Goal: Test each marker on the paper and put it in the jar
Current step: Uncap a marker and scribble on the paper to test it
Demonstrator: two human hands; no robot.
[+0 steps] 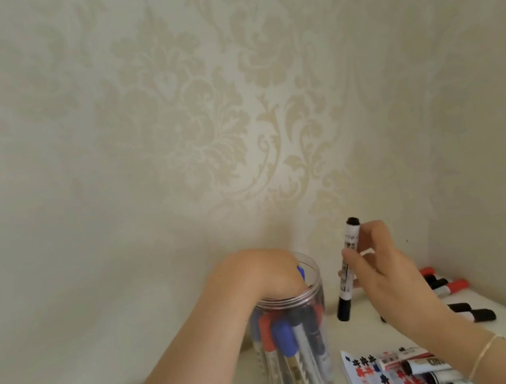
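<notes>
Black marker [348,271] held near-upright, cap end down, just right of the jar [307,286] and above the tabletop. Pinched at mid-barrel by right hand [382,270], fingers curled round it. Jar clear plastic, open-topped, already packed with capped markers. Left hand [258,274] bent over the jar mouth, fingers down inside; grip hidden, cannot tell. Blue cap [301,272] showing at the rim beneath it. Advised: clear left hand from the mouth first, then lower marker straight in to avoid jamming. Marked paper [370,383] at lower right, loose markers [424,364] lying on it; more markers [451,287] further back.
</notes>
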